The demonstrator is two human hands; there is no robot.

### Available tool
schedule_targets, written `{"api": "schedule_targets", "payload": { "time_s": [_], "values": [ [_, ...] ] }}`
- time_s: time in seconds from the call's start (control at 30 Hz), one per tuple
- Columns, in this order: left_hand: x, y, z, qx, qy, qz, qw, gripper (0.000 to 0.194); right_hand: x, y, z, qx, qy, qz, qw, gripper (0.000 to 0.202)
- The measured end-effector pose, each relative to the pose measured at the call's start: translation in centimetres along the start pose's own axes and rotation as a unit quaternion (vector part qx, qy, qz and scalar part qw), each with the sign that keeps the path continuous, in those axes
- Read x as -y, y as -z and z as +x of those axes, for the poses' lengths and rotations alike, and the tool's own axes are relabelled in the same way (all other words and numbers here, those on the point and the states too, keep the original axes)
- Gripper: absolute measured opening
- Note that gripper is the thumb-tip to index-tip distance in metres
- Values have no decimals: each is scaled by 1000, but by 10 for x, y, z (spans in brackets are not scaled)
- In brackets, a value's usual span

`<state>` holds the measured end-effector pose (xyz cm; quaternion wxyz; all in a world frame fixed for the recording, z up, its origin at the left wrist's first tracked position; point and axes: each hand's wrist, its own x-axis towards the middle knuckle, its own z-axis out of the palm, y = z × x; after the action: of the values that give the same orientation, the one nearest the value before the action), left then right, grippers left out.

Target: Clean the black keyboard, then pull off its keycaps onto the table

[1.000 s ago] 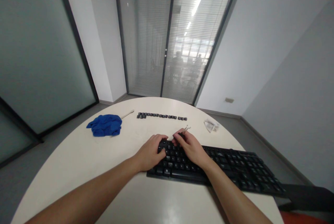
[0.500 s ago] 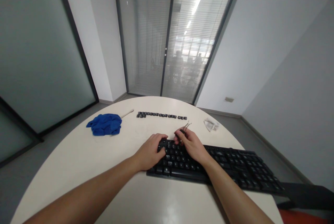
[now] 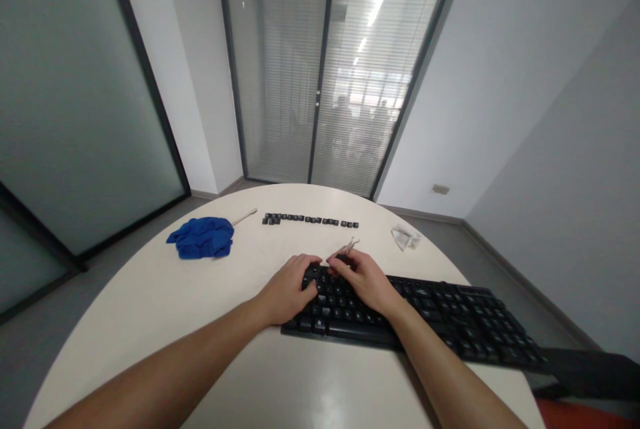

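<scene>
A black keyboard (image 3: 350,331) lies across the front of the round table. At its upper left corner, my left hand (image 3: 290,290) is closed on the edge, with the thumb over the keys. My right hand (image 3: 364,279) hovers over the top row near that corner, pinching a keycap puller (image 3: 353,244) whose thin wire ends point up and away. The puller's handle is mostly hidden by the fingers. Beyond the hands, several loose black keycaps (image 3: 313,219) stand in a row, with a short second row at the left end.
A crumpled blue cloth (image 3: 205,238) lies on the left of the table (image 3: 125,322), with a thin white stick (image 3: 245,217) beside it. To the right sits a small clear plastic bag (image 3: 405,238). A dark chair part (image 3: 590,372) stands by the table's right edge.
My right hand has turned the puller, so its wire ends sit lower and slightly left. My left hand stays on the keyboard's corner.
</scene>
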<state>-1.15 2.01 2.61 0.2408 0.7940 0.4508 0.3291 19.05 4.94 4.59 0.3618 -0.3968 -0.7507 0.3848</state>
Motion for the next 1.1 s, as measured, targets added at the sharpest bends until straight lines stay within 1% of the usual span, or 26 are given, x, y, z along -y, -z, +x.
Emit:
{"api": "schedule_targets", "payload": {
  "time_s": [0.17, 0.33, 0.5, 0.6, 0.8, 1.1],
  "values": [
    [2, -1, 0, -3, -8, -5, 1000, 38, 6, -3, -4, 5, 48, -66, 997, 23],
    [3, 0, 0, -1, -9, -7, 1000, 38, 7, -4, -4, -11, 78, -99, 992, 22],
    [0, 1, 0, -1, -9, -10, 1000, 37, 9, -4, -4, -31, 51, -81, 995, 27],
    [-1, 2, -1, 1, -13, -10, 1000, 38, 10, -4, -3, -37, 53, -61, 996, 28],
    [1, 0, -1, -5, -10, -3, 1000, 33, 9, -5, -3, -33, 56, -16, 998, 24],
    [2, 0, 0, -3, -26, -9, 1000, 26, 8, -5, -4, -28, 36, 3, 999, 28]
  ]
}}
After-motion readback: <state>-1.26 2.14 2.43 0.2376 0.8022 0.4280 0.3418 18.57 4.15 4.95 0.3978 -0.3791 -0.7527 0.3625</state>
